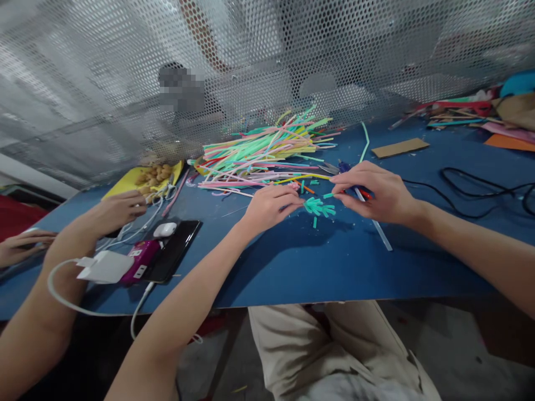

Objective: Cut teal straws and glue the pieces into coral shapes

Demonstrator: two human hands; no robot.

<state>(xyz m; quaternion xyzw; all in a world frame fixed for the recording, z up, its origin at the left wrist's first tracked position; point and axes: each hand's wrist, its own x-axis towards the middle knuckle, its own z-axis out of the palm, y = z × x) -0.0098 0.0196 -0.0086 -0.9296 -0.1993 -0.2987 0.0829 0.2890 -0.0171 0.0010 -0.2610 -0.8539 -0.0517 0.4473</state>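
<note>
My left hand (271,207) pinches the near end of a green pipe-cleaner sprig (320,208) with several short leaf-like pieces. Close to the sprig's tip, my right hand (374,192) holds a short green pipe-cleaner piece (328,195) between thumb and fingers. Partly hidden under my right hand lies a red and blue tool, which looks like a glue gun, with a clear glue stick (382,235) sticking out. Short cut pieces (315,223) lie on the blue table below the sprig.
A pile of colored pipe cleaners (267,142) lies at the back. Left are a phone (178,250), a purple power strip (142,259), a white charger (108,267) and a co-worker's hand (119,211). A cardboard strip (400,147) and black cable (468,192) lie right.
</note>
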